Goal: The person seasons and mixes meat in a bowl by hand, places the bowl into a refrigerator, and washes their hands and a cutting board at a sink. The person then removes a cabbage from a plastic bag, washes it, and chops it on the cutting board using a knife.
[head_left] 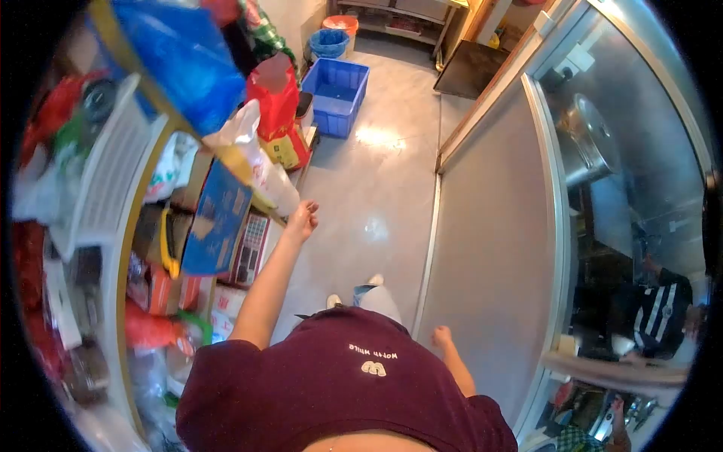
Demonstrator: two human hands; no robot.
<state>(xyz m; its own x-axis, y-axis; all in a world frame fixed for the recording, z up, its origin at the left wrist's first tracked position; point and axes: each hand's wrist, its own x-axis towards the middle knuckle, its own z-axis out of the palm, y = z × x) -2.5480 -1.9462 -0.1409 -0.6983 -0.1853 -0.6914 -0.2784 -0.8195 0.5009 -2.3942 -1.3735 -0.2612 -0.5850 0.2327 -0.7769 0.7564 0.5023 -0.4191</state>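
Note:
My left hand [303,220] hangs out in front over the grey floor, its fingers curled, close to the white bag [275,184] at the edge of the shelving. What it holds, if anything, is too small to tell. Low on the other side, my right hand [441,336] is beside the grey door panel [489,226], small in view with its fingers bent. No object shows in it. My shoes [376,279] are visible on the floor below the dark red shirt.
Shelving [132,279] with boxes and bags lines the left. A blue crate [335,98] stands ahead on the floor, with a blue-lined bin [329,44] behind it. Glass on the right shows a metal pot [587,143] and a person in black [663,316].

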